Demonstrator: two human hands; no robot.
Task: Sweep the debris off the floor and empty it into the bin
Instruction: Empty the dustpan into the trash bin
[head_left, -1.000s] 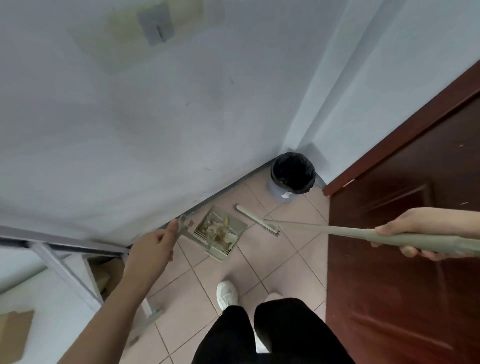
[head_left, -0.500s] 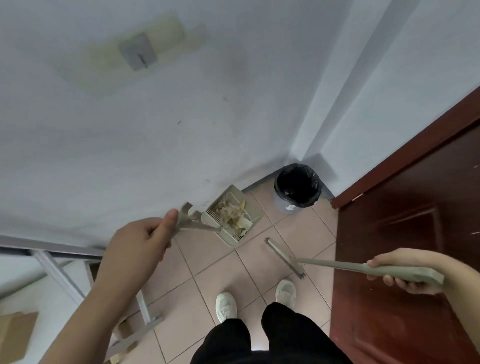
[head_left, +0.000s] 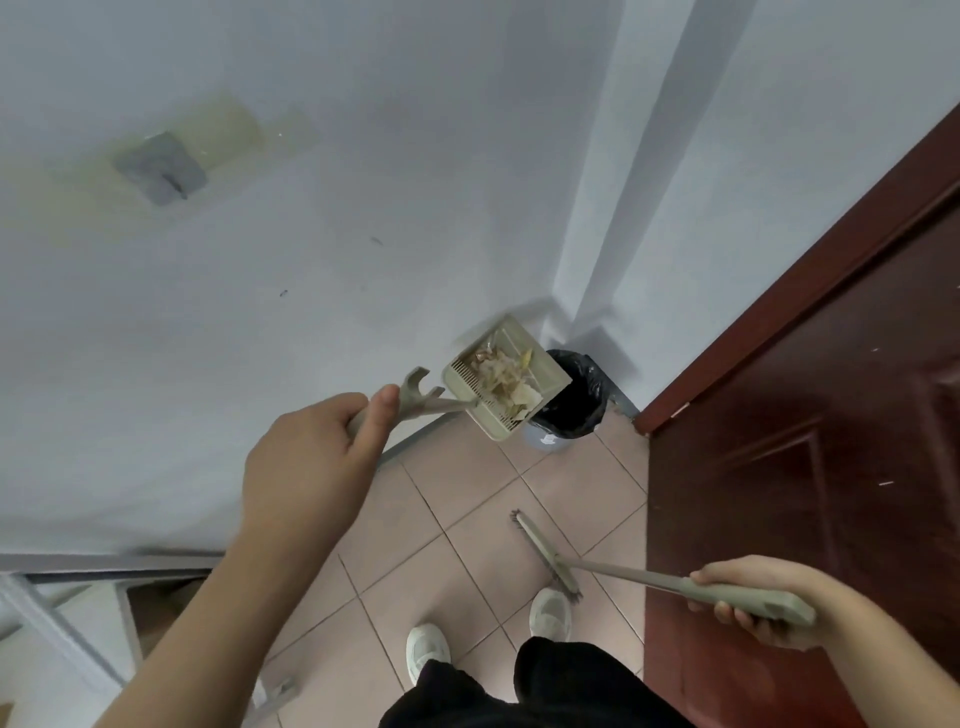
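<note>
**Loaded dustpan at the bin's edge**

The debris (head_left: 503, 375), papery scraps heaped loose, sits in the dustpan (head_left: 506, 382), held in the air and overlapping the near-left rim of the black-lined bin (head_left: 574, 402) in the corner. From where I stand, the pan looks only partly over the opening; tip it now and scraps could slide past the rim onto the floor (head_left: 467, 519) (light bits may drift too). The left hand (head_left: 311, 467) has its grip clamped on the pan's handle, the right hand (head_left: 753, 603) closed round the broom (head_left: 613, 571), whose head hangs low near the shoes
</note>
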